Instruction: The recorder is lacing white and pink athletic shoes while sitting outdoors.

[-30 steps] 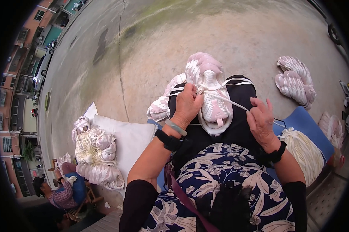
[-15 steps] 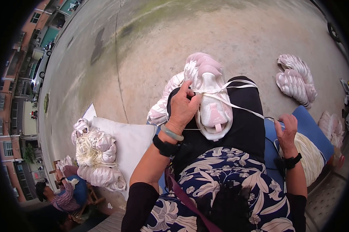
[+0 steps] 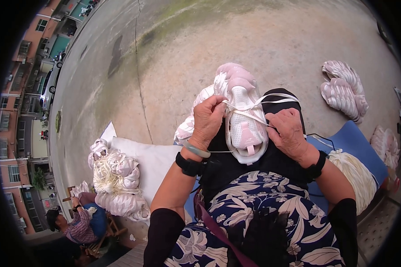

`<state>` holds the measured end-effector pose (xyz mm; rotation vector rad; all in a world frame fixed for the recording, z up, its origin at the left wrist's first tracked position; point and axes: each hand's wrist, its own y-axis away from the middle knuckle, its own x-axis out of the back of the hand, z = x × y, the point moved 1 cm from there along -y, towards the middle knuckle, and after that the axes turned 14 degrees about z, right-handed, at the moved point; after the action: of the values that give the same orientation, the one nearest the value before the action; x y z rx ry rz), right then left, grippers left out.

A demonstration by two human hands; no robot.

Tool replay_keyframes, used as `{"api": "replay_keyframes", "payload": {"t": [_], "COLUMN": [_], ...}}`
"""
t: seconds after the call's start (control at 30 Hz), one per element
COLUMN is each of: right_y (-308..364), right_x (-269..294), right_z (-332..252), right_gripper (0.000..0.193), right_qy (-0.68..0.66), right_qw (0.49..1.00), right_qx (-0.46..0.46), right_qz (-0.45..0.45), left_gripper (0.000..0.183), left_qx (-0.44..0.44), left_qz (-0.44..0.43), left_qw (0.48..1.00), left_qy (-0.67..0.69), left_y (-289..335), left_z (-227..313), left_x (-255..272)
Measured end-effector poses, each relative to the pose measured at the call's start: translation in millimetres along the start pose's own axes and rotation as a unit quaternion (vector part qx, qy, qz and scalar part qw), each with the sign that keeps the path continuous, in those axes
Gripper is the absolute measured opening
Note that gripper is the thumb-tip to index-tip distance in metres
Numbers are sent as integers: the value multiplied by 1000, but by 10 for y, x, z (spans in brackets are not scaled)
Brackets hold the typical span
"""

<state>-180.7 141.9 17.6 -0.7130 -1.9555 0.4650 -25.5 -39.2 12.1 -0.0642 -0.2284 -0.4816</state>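
mid-frame, the left hand [image 3: 209, 118] and right hand [image 3: 288, 132] each pinch lace [image 3: 252, 116] over a shoe [image 3: 245, 135]; stacked shoes [image 3: 344, 93] lie at upper right.

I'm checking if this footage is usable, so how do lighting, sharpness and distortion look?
Head view: soft daylight, no strong glare; in its middle, the bare left hand, bare right hand and white-and-pink mesh shoe look fairly sharp; at its left, the orange-walled building looks tipped and bent; corners go black.

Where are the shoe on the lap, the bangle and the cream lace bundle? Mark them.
Shoe on lap [image 3: 245, 138], head view: pink part of tongue.
Bangle [image 3: 197, 150], head view: visible band.
Cream lace bundle [image 3: 354, 180], head view: middle strands.
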Motion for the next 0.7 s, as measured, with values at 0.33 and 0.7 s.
{"api": "replay_keyframes", "payload": {"t": [0.33, 0.7], "right_y": [-54, -18], "right_x": [44, 32], "right_z": [-187, -90], "right_gripper": [11, 9], "right_qy": [-77, -135], "right_qw": [996, 979], "right_qx": [-44, -146], "right_qz": [-7, -37], "left_gripper": [11, 14], "left_qx": [17, 134], "left_qz": [-22, -86], "left_qw": [998, 984], "left_qy": [48, 81], "left_y": [-32, -56], "left_z": [-38, -5], "left_x": [-34, 24]}}
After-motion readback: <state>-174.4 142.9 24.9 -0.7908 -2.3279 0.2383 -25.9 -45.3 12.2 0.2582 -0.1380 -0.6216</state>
